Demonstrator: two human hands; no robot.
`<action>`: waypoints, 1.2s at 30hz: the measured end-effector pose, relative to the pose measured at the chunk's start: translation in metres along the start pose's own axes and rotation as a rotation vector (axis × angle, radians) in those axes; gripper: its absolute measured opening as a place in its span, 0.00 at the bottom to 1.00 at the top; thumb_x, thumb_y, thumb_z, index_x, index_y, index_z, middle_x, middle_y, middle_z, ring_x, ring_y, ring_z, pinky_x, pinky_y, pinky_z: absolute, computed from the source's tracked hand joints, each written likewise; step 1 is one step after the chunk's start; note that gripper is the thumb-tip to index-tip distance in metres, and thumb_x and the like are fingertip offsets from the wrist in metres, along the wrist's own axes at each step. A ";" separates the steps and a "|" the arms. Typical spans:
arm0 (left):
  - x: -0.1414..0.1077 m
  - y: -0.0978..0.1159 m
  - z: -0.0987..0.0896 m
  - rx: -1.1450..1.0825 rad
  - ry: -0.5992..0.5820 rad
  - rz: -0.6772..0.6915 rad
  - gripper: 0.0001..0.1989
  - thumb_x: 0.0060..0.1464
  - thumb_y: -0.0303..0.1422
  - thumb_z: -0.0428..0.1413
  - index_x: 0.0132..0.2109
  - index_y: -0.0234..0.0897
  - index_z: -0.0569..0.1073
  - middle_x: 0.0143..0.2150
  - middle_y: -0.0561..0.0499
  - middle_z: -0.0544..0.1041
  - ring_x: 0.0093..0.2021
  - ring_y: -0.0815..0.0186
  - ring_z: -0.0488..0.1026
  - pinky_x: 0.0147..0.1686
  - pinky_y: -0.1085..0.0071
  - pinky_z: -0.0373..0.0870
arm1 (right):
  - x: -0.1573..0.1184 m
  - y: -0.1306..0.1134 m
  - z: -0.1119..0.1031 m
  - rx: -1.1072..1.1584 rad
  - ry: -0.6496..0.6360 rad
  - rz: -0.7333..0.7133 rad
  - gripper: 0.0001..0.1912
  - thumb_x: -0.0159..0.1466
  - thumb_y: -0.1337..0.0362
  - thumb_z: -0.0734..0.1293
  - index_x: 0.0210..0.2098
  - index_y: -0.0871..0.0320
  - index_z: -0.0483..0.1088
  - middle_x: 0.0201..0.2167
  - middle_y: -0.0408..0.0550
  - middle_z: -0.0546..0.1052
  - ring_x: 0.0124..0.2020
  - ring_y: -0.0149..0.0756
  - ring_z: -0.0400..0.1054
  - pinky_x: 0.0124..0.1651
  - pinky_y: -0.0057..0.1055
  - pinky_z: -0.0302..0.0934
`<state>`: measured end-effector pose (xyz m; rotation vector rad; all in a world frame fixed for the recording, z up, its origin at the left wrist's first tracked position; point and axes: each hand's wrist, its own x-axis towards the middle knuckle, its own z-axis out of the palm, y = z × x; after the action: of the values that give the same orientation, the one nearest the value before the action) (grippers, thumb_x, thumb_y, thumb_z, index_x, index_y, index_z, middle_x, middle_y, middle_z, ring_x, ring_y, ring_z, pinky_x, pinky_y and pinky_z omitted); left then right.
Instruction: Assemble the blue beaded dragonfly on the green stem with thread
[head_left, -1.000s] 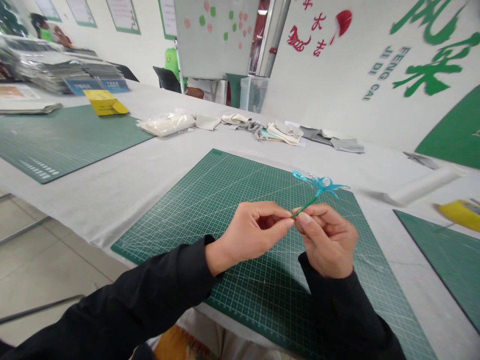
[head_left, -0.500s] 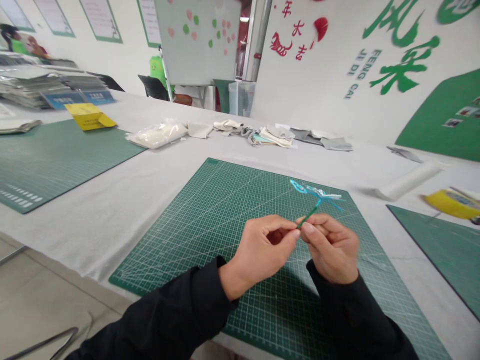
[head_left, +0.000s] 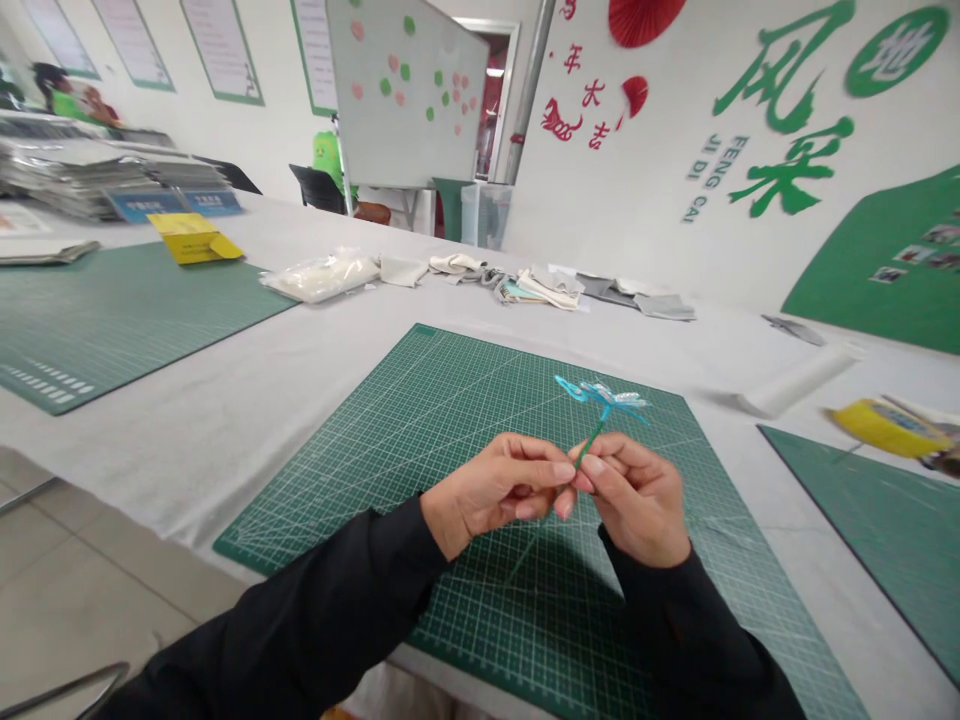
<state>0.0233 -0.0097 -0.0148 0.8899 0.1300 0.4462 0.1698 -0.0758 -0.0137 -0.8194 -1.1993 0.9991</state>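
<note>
A small craft flower (head_left: 606, 397) with blue and silvery-white petals stands at the top of a thin green stem (head_left: 591, 440), tilted to the right. My right hand (head_left: 643, 500) pinches the stem between thumb and fingers below the bloom. From the other side, my left hand (head_left: 491, 487) closes on the same stem, thumb and index fingertip pressed together at it. The fingertips of both hands meet there and partly hide the stem. Below them lies a green cutting mat (head_left: 360, 450) with a white grid.
Further cutting mats lie left (head_left: 150, 310) and right (head_left: 885, 530). Along the back are a clear plastic bag (head_left: 326, 277), fabric scraps (head_left: 551, 288) and a white roll (head_left: 802, 380). A yellow card (head_left: 195, 238) and a blurred yellow object (head_left: 889, 428) sit at the sides. People are in the background.
The view has shifted slightly. My left fingers have straightened from a rounded curl. The flower and both hands appear farther left in the picture, and the stem stands a little steeper.
</note>
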 end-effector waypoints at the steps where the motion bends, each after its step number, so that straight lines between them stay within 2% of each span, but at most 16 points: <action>1: -0.001 0.001 0.001 0.015 0.004 0.008 0.09 0.49 0.33 0.60 0.32 0.28 0.76 0.21 0.51 0.74 0.11 0.83 0.54 0.11 0.80 0.41 | 0.000 -0.001 0.000 -0.007 -0.010 -0.008 0.02 0.60 0.66 0.66 0.33 0.57 0.72 0.21 0.43 0.74 0.18 0.31 0.70 0.25 0.31 0.68; 7: -0.006 0.005 0.012 0.245 0.035 0.150 0.09 0.51 0.33 0.59 0.33 0.29 0.78 0.22 0.52 0.73 0.13 0.83 0.55 0.11 0.81 0.44 | 0.001 -0.009 -0.009 -0.029 -0.137 -0.020 0.04 0.61 0.64 0.66 0.35 0.57 0.72 0.22 0.44 0.74 0.22 0.33 0.70 0.28 0.33 0.66; 10: -0.008 0.006 0.020 0.395 0.077 0.237 0.09 0.50 0.34 0.59 0.32 0.28 0.77 0.21 0.52 0.72 0.13 0.82 0.55 0.12 0.81 0.49 | 0.001 -0.011 -0.014 -0.057 -0.141 -0.058 0.05 0.61 0.65 0.66 0.36 0.55 0.73 0.23 0.43 0.74 0.24 0.31 0.69 0.28 0.31 0.64; 15: -0.009 0.008 0.029 0.574 0.172 0.329 0.12 0.49 0.36 0.60 0.29 0.28 0.75 0.21 0.53 0.71 0.14 0.80 0.58 0.13 0.79 0.53 | 0.002 -0.008 -0.017 -0.142 -0.090 -0.106 0.04 0.61 0.64 0.66 0.35 0.54 0.74 0.25 0.43 0.73 0.27 0.31 0.68 0.31 0.31 0.63; 19: -0.011 0.008 0.030 0.704 0.199 0.429 0.12 0.51 0.36 0.58 0.27 0.30 0.74 0.22 0.52 0.71 0.20 0.76 0.61 0.19 0.78 0.56 | 0.003 -0.006 -0.016 -0.192 -0.056 -0.153 0.05 0.61 0.65 0.66 0.36 0.53 0.74 0.27 0.43 0.74 0.27 0.31 0.68 0.30 0.30 0.63; 23: -0.013 0.008 0.030 0.871 0.222 0.505 0.10 0.53 0.32 0.55 0.28 0.30 0.74 0.22 0.53 0.69 0.20 0.76 0.58 0.20 0.77 0.54 | 0.000 -0.007 -0.014 -0.246 -0.007 -0.169 0.04 0.60 0.64 0.67 0.34 0.53 0.75 0.26 0.45 0.74 0.27 0.31 0.68 0.28 0.28 0.63; 30: -0.013 0.003 0.033 1.135 0.135 0.671 0.09 0.55 0.27 0.52 0.32 0.29 0.75 0.22 0.52 0.67 0.22 0.74 0.59 0.22 0.75 0.56 | -0.016 0.000 -0.022 -0.353 0.110 -0.178 0.05 0.58 0.60 0.69 0.31 0.53 0.76 0.27 0.47 0.74 0.27 0.32 0.67 0.27 0.28 0.62; 36: -0.014 0.002 0.033 1.237 0.112 0.730 0.10 0.56 0.27 0.51 0.33 0.29 0.75 0.23 0.50 0.70 0.23 0.72 0.62 0.24 0.75 0.59 | -0.017 0.001 -0.021 -0.335 0.121 -0.199 0.04 0.58 0.61 0.69 0.31 0.53 0.76 0.26 0.45 0.75 0.26 0.31 0.67 0.27 0.27 0.62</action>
<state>0.0199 -0.0384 0.0065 2.1498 0.1831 1.1445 0.1894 -0.0909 -0.0246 -0.9853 -1.3330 0.5852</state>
